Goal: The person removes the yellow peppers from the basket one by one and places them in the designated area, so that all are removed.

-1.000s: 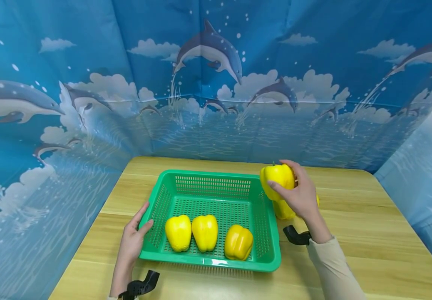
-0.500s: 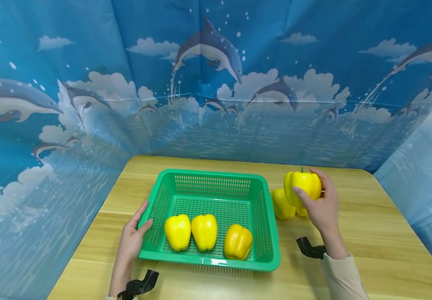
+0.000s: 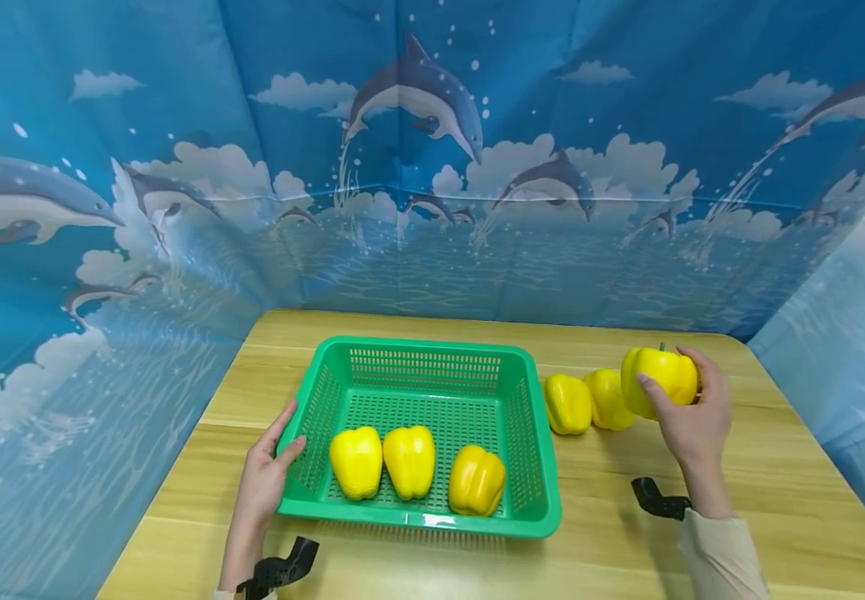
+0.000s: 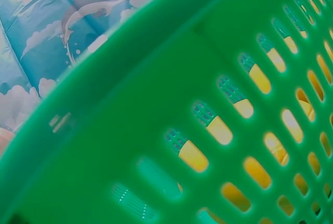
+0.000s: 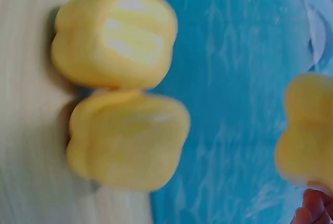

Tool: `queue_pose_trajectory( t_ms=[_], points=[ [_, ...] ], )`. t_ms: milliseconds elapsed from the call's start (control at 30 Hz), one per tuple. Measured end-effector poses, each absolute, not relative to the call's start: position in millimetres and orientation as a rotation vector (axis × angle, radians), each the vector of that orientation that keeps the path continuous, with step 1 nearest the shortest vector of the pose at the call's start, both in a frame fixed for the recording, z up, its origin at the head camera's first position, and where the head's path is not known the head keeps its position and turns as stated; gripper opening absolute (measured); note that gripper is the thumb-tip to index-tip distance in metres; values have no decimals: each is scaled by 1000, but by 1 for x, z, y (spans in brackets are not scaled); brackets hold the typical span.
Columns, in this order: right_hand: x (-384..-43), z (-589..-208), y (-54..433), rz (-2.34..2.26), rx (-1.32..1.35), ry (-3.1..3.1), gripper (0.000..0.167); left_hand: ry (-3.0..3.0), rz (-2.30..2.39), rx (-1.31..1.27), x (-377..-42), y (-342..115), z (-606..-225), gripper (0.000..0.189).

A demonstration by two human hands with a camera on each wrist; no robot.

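Note:
In the head view my right hand [image 3: 697,421] grips a yellow bell pepper [image 3: 657,379] with a green stem, held above the table. Two more yellow bell peppers rest side by side to its left, a left one [image 3: 567,404] and a right one [image 3: 608,400]; the right wrist view shows the pair close up, beside the held pepper [image 5: 307,130]. My left hand [image 3: 263,475] holds the left rim of a green plastic basket [image 3: 421,521], thumb over the edge. Inside, three yellow peppers [image 3: 409,462] lie near the front side. Most left fingers are hidden in the left wrist view.
The basket stands on a light wooden table [image 3: 762,500], left of the loose peppers. Behind the table hangs a blue curtain [image 3: 432,267] printed with dolphins. Each wrist carries a black camera mount [image 3: 657,500].
My right hand has carried its pepper rightward, away from the basket and past the two peppers on the table, uncovering them. The left hand and basket have stayed in place.

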State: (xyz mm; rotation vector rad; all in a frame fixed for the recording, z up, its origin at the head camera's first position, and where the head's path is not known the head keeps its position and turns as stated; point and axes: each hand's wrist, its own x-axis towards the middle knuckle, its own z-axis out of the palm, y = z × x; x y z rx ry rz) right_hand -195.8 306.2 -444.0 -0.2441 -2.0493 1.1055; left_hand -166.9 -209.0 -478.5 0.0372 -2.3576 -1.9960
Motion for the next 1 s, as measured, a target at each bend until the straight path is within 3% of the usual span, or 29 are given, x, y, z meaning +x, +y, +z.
queue_pose_trajectory(
  t_ms=[667,1000],
  points=[
    [-206,-484,350,1017,-572,-2161,66,-2351,-1980,4,-168,-208,-478,53],
    [-209,-494,356,1104,-601,-2184,66,-2348,-1975,2,-167,-208,-479,53]
  ],
)
